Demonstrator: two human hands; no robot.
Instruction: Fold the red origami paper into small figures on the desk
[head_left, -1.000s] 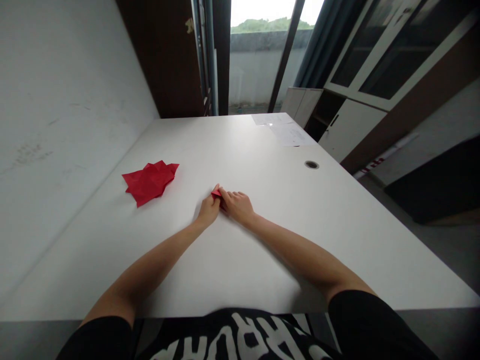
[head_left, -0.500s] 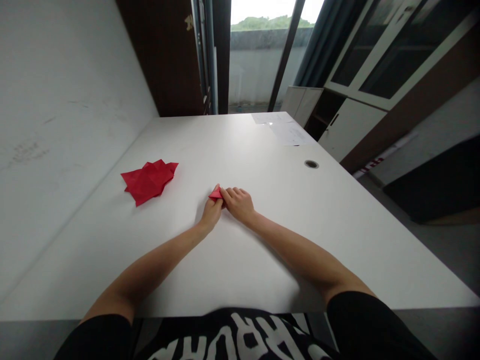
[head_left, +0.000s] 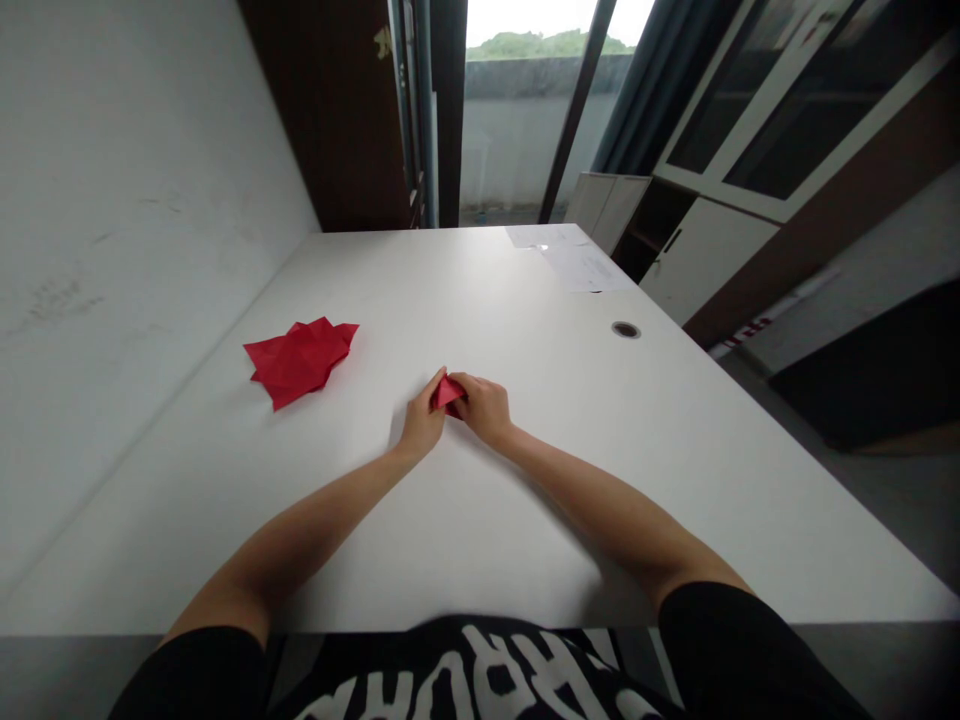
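Note:
A small piece of folded red paper (head_left: pixel 449 391) is held between both hands over the white table (head_left: pixel 480 540). My left hand (head_left: pixel 422 417) grips its left side, with the fingers closed around the edge. On the other side, my right hand (head_left: pixel 484 408) is closed on the paper too, its fingertips partly hiding the folds. A lower flap of the paper shows beneath the right fingers. To the left, apart from both hands, lies a larger creased sheet of red paper (head_left: pixel 301 362) with pointed corners.
White printed sheets (head_left: pixel 581 262) lie at the table's far right corner. A round cable hole (head_left: pixel 625 329) is set in the tabletop on the right. The wall (head_left: pixel 135 300) borders the left side; a cabinet (head_left: pixel 709 260) stands beyond the right edge.
The folded paper has turned and shifted slightly right, showing more of its surface and a lower flap. The right fingers have moved to its right side. The larger red sheet has stayed put.

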